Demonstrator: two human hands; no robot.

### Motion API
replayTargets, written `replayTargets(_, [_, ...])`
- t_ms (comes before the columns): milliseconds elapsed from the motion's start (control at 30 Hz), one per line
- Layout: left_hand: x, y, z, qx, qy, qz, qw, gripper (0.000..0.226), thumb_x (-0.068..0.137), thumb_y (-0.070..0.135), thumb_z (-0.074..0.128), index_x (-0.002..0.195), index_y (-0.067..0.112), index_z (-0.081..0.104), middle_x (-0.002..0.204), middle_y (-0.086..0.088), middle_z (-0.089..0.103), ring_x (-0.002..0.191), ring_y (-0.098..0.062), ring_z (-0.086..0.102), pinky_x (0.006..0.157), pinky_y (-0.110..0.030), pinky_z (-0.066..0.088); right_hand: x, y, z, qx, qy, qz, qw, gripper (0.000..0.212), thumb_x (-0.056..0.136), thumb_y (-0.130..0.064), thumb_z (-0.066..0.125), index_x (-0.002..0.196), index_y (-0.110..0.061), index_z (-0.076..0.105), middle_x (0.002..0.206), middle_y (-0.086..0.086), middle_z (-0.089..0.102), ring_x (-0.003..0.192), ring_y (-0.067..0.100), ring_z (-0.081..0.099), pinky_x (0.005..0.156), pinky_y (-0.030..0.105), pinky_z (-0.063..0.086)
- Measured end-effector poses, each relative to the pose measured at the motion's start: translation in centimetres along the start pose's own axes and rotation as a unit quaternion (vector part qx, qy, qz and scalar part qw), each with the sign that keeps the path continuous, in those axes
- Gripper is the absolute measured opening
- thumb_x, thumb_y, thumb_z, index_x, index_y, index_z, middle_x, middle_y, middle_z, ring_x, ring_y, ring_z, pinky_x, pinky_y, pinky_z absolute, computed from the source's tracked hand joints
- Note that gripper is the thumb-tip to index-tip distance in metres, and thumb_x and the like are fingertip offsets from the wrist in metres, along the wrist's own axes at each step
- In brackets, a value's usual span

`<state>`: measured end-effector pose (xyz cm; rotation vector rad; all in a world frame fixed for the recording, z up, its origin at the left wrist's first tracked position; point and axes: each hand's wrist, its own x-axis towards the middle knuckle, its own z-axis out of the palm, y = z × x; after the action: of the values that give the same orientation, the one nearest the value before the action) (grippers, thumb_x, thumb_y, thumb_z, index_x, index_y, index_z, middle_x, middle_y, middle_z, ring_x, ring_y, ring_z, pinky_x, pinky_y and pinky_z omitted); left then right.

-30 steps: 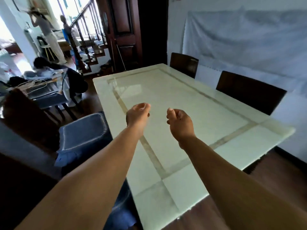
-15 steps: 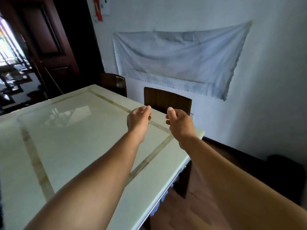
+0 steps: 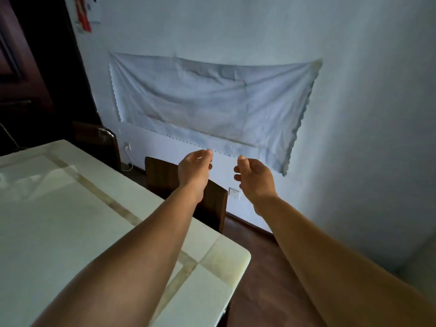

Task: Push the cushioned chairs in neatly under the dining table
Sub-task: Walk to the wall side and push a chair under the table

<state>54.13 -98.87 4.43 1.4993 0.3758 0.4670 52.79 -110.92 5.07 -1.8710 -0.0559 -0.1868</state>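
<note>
The pale marble dining table (image 3: 59, 220) fills the lower left, its near corner at centre bottom. Two dark wooden chairs stand along its far side by the wall: the nearer chair (image 3: 214, 204) with its back just past the table edge, the farther chair (image 3: 99, 142) further left. Their seats are hidden. My left hand (image 3: 194, 171) hovers in the air above the nearer chair's back, fingers loosely curled and empty. My right hand (image 3: 253, 178) floats to the right of that chair, in front of the wall, fingers apart and empty. Neither hand touches a chair.
A white cloth (image 3: 207, 102) hangs on the wall behind the chairs. A wall socket (image 3: 234, 192) sits low beside the nearer chair. A dark wooden door (image 3: 26, 67) is at the far left. Brown wooden floor (image 3: 266, 274) runs between the table corner and the wall.
My view has swung right and toward the table's far corner; the blue-cushioned chair and the people at left have left the frame. Both hands stay raised and empty, now spread slightly wider.
</note>
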Motion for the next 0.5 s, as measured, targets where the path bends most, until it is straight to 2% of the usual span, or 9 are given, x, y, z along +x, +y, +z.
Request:
replayTargets(133, [5.4, 0.1, 3.6, 0.007, 0.002, -0.014, 1.0, 0.015, 0.087, 0.037, 0.058, 0.073, 0.032, 0.058, 0.082, 0.008, 0.065, 0.091, -0.016, 0.065, 0.081, -0.034, 0.053, 7.1, 0.6, -0.4, 0.016, 0.004, 0.02, 1.0, 0.045, 0.094, -0.046, 0.039, 0.087, -0.007, 0.059, 0.099, 0.021, 0.069, 0.094, 0.037, 0.065, 0.087, 0.057, 0.051])
replayTargets(200, [8.1, 0.0, 5.0, 0.015, 0.003, -0.012, 1.0, 0.012, 0.087, 0.038, 0.058, 0.079, 0.03, 0.06, 0.082, 0.009, 0.065, 0.093, -0.016, 0.065, 0.081, -0.033, 0.053, 10.2, 0.9, -0.3, 0.033, 0.002, 0.031, 0.999, 0.038, 0.094, -0.047, 0.04, 0.08, -0.017, 0.059, 0.098, 0.015, 0.069, 0.094, 0.032, 0.066, 0.089, 0.053, 0.052])
replayTargets(267, [10.6, -0.2, 6.3, 0.016, 0.011, -0.014, 1.0, 0.012, 0.087, 0.038, 0.058, 0.088, 0.027, 0.062, 0.086, 0.007, 0.066, 0.094, -0.016, 0.065, 0.083, -0.034, 0.054, 13.4, 1.2, 0.1, 0.051, -0.001, 0.031, 0.998, 0.032, 0.094, -0.048, 0.041, 0.082, -0.023, 0.057, 0.098, 0.007, 0.069, 0.095, 0.028, 0.066, 0.091, 0.049, 0.052])
replayTargets(400, [14.9, -1.3, 9.3, 0.019, 0.043, -0.008, 0.999, 0.016, 0.087, 0.039, 0.057, 0.095, 0.026, 0.061, 0.1, 0.001, 0.067, 0.094, -0.014, 0.065, 0.083, -0.033, 0.053, 19.4, 2.6, 0.8, 0.072, -0.029, 0.018, 0.997, 0.03, 0.095, -0.046, 0.041, 0.084, -0.022, 0.057, 0.096, 0.005, 0.067, 0.093, 0.025, 0.067, 0.09, 0.048, 0.053])
replayTargets(500, [18.5, -2.0, 12.1, 0.023, 0.077, -0.002, 0.997, 0.016, 0.088, 0.039, 0.057, 0.095, 0.025, 0.061, 0.094, 0.003, 0.066, 0.092, -0.014, 0.065, 0.076, -0.029, 0.051, 24.2, 3.5, 0.9, 0.085, -0.056, -0.001, 0.995, 0.03, 0.095, -0.044, 0.042, 0.089, -0.019, 0.058, 0.097, 0.006, 0.067, 0.093, 0.027, 0.067, 0.091, 0.049, 0.052])
